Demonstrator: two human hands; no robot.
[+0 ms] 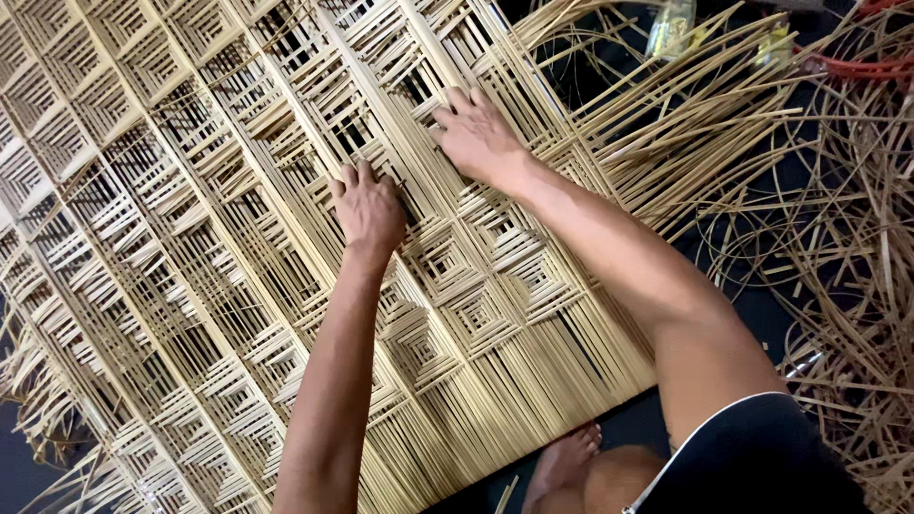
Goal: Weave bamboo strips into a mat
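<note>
A floor-level weaving workshop: large patterned woven mat [190, 238] spread on dark floor [752, 305], loose cane strips [838, 238] heaped alongside.

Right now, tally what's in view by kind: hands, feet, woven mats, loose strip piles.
Hands: 2, the left hand and the right hand, both pressed on the mat
Bare foot: 1
Woven mat: 1
Loose strip pile: 1
Total: 5

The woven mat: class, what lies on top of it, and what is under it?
On the woven mat rest the left hand and right hand, pressing its strips. Under its lower edge, dark floor and a bare foot show. Whatever is beneath the rest is covered.
</note>
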